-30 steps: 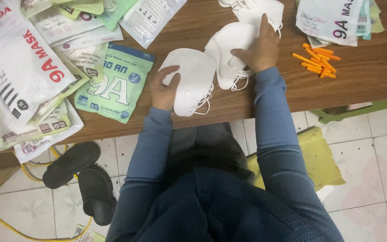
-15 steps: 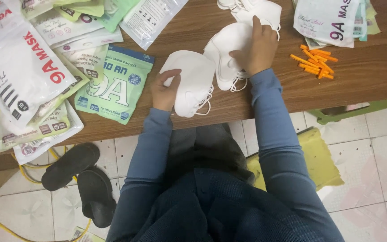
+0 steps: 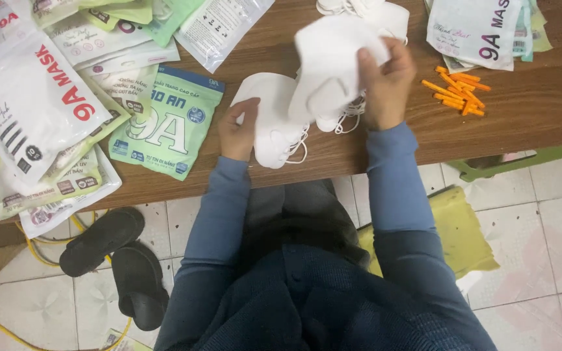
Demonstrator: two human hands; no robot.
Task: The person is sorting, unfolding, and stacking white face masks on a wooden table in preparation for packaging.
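My right hand [image 3: 386, 81] grips a white folded face mask [image 3: 328, 68] and holds it lifted just above the wooden table [image 3: 372, 153]. My left hand [image 3: 238, 130] rests on a stack of white masks [image 3: 273, 127] lying near the table's front edge, its ear loops trailing to the right. More white masks [image 3: 365, 10] sit at the far edge behind the lifted one.
Green and white printed mask pouches [image 3: 164, 120] cover the table's left side, and more pouches [image 3: 479, 29] lie at the far right. Several small orange strips [image 3: 456, 94] lie right of my right hand. Black sandals [image 3: 115, 260] and a yellow cloth [image 3: 460, 227] are on the tiled floor.
My right hand has picked the top white mask up off the table and pulled it toward me. My left hand stays on the stack.
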